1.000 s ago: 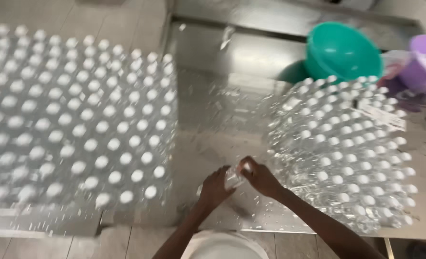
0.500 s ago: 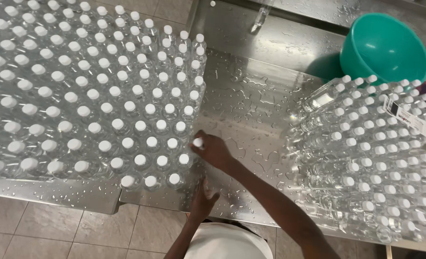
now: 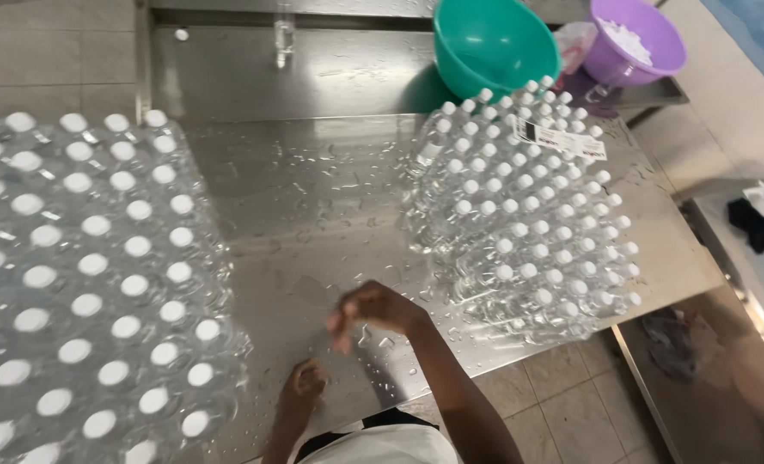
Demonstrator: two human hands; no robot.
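Head view: your right hand [image 3: 373,311] hovers over the wet steel table [image 3: 296,180], fingers loosely curled and blurred, so you cannot tell if they pinch anything, while your left hand [image 3: 303,382] sits near the front edge with fingers curled in and apparently nothing in it. Both hands sit in the bare strip between the big block of capped clear bottles [image 3: 90,275] on your left and the stacked bottle pile [image 3: 528,215] on your right, probably to keep both within reach. Open room runs back toward the green bowl [image 3: 494,43] and purple bowl [image 3: 635,39]; the front edge is close.
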